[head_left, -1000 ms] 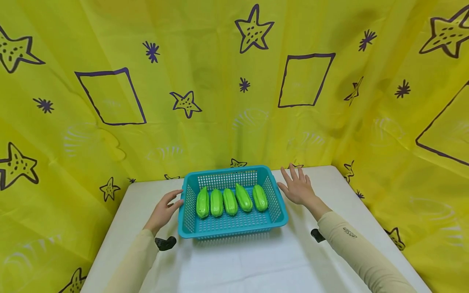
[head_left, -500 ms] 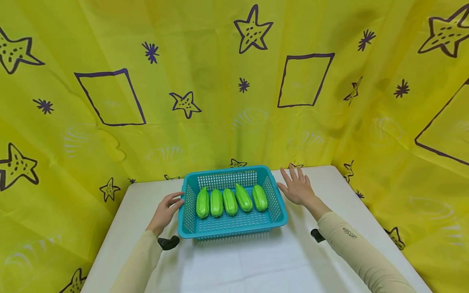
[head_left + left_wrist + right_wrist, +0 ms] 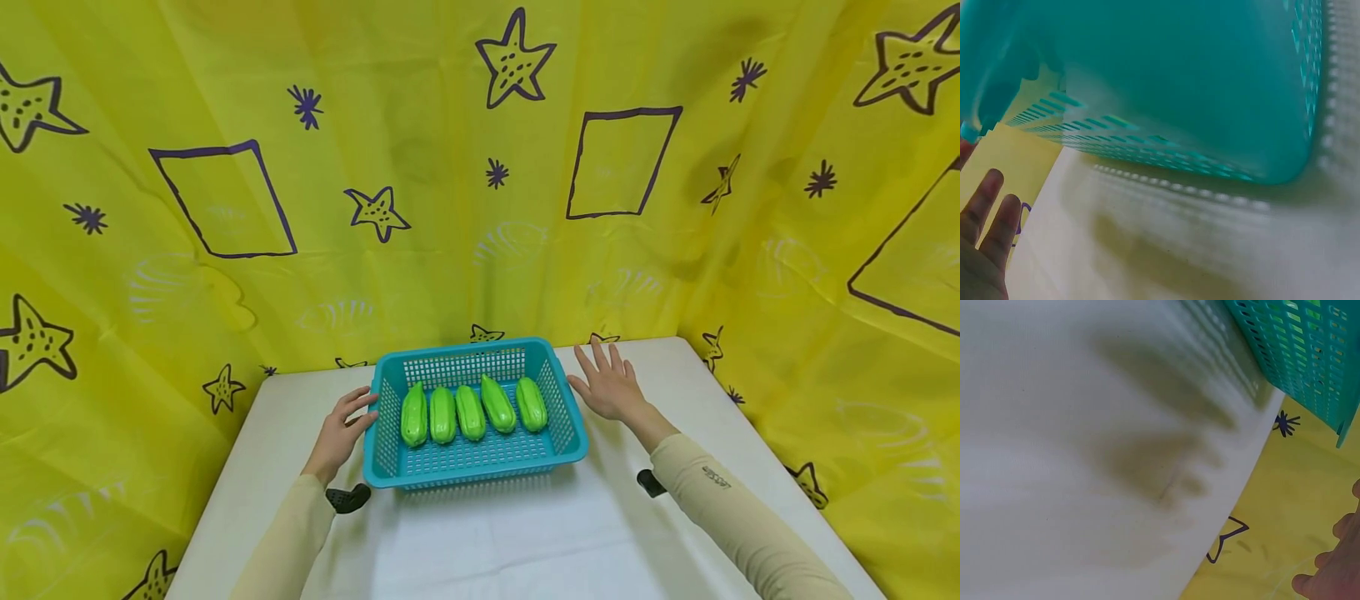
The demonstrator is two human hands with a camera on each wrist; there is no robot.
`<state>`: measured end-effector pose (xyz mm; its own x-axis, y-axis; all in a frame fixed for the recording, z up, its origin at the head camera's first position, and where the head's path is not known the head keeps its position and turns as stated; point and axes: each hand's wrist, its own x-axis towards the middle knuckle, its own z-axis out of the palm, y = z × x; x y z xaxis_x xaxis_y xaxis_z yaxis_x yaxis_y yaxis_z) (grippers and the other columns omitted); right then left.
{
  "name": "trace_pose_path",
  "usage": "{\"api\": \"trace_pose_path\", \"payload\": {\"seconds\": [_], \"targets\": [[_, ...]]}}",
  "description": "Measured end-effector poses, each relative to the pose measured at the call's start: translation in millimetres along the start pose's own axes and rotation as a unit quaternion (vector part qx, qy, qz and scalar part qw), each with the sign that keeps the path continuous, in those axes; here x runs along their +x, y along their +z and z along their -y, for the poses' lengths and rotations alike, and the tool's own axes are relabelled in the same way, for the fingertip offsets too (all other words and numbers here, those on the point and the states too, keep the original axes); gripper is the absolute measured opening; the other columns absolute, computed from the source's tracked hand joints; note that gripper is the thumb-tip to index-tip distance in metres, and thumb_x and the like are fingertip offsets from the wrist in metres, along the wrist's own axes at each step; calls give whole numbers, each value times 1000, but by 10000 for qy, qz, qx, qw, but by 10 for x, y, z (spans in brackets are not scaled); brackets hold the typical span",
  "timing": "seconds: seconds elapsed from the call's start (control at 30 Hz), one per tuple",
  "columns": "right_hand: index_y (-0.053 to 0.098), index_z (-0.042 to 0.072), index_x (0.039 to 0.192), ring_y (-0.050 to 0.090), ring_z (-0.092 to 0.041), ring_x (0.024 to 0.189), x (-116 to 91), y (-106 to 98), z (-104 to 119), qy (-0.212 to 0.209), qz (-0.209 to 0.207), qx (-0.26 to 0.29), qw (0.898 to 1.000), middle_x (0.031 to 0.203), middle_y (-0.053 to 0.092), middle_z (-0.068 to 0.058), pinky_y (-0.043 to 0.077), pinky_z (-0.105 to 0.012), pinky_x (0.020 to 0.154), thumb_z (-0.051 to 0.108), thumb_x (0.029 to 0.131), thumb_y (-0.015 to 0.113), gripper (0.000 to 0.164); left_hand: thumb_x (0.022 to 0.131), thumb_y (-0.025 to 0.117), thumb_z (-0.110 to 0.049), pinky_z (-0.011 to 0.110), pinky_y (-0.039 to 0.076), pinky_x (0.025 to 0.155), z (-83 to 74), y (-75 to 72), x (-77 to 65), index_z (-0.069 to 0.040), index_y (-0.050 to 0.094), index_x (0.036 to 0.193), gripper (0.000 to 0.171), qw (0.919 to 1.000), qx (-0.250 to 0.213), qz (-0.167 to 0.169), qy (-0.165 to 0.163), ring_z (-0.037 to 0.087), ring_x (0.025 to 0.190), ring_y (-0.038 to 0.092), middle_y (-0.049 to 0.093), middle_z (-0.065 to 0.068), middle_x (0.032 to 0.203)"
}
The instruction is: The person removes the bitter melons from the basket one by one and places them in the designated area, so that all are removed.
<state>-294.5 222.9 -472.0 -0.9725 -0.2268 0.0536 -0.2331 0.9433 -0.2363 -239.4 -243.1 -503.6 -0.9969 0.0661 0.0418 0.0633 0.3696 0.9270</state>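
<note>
A turquoise perforated plastic basket (image 3: 480,475) stands on the white table in the head view. Several bright green, ridged, elongated vegetables (image 3: 470,414) lie side by side in it. At the basket's left rim is my left hand (image 3: 336,437), fingers slightly bent, their tips at the edge. In the left wrist view its fingers (image 3: 1004,225) are spread beside the basket wall (image 3: 1172,94); whether they touch it I cannot tell. My right hand (image 3: 611,387) is spread flat-fingered by the right rim. The right wrist view has those fingers (image 3: 1341,556) apart from the basket (image 3: 1310,350).
The white table (image 3: 480,550) is backed and flanked by a yellow curtain (image 3: 450,275) printed with dark stars and squares. A dark device (image 3: 348,498) sits by the left wrist, another dark device (image 3: 650,483) by the right.
My left hand has shifted slightly to the right, closer against the basket's left rim. The right hand, basket and green vegetables stay where they were.
</note>
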Motion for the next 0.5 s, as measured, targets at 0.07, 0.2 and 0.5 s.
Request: {"api": "trace_pose_path", "payload": {"seconds": [0.07,0.2,0.5], "targets": [[22,6,155,2,-52,143,-5,3,7,-23,-1,-5,10000,160,7,-26,10,-71,110,41,104,39,64,100,57,-16,57,27,113,-107,6,-48,2,50,140,44,10000,-42,19,15,37,144,22,30,14,156],[22,6,155,2,-53,143,-8,8,16,-30,32,-14,10000,159,7,-27,10,-71,110,41,104,38,64,100,55,-10,56,26,113,-230,10,-89,7,50,138,41,9999,-50,106,-7,39,142,25,32,18,154],[20,6,156,2,-52,143,19,22,16,-19,119,-11,9999,159,7,-27,9,-70,110,42,104,36,65,100,58,-26,51,33,111,151,22,45,-1,53,138,46,9999,-79,6,103,35,141,31,34,9,155]]}}
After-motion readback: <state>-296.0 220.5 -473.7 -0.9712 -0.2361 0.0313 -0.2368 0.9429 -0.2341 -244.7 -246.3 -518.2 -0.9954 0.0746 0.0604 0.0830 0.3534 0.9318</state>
